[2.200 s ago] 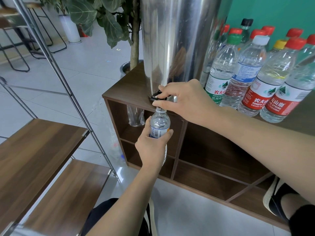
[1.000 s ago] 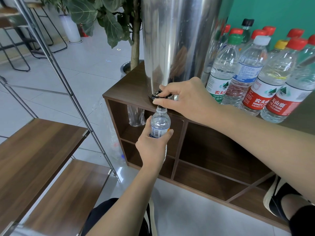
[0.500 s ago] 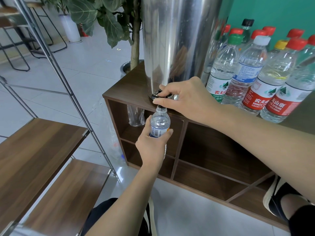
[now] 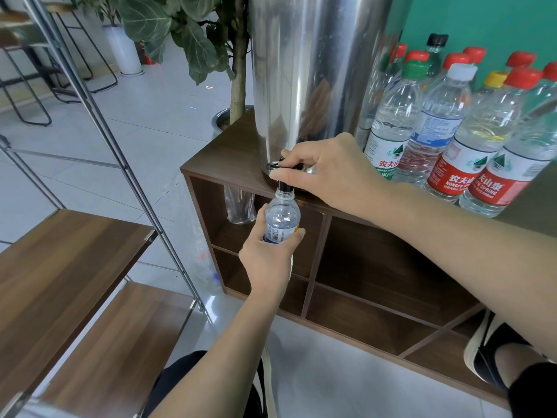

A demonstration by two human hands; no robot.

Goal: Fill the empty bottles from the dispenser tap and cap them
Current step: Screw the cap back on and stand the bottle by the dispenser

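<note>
A tall steel dispenser (image 4: 310,70) stands on the wooden cabinet top (image 4: 232,152). Its black tap (image 4: 284,185) juts out over the cabinet's front edge. My right hand (image 4: 328,173) pinches the tap's black lever from the right. Directly under the spout, my left hand (image 4: 268,260) holds a small clear uncapped bottle (image 4: 281,218) upright, its mouth touching the spout. Whether water is flowing I cannot tell. To the right of the dispenser stand several capped bottles (image 4: 470,140) with red, green, white and yellow caps.
The cabinet has open cubbies (image 4: 376,267) below. A clear plastic bag (image 4: 239,203) hangs in the upper left cubby. A slanted metal pole (image 4: 126,170) and wooden shelves (image 4: 60,267) stand to the left. A potted plant (image 4: 232,55) rises behind the cabinet. A person's shoe (image 4: 488,345) is at lower right.
The bottle stays under the spout and both hands keep their grips. The right hand's fingers have shifted slightly on the tap lever.
</note>
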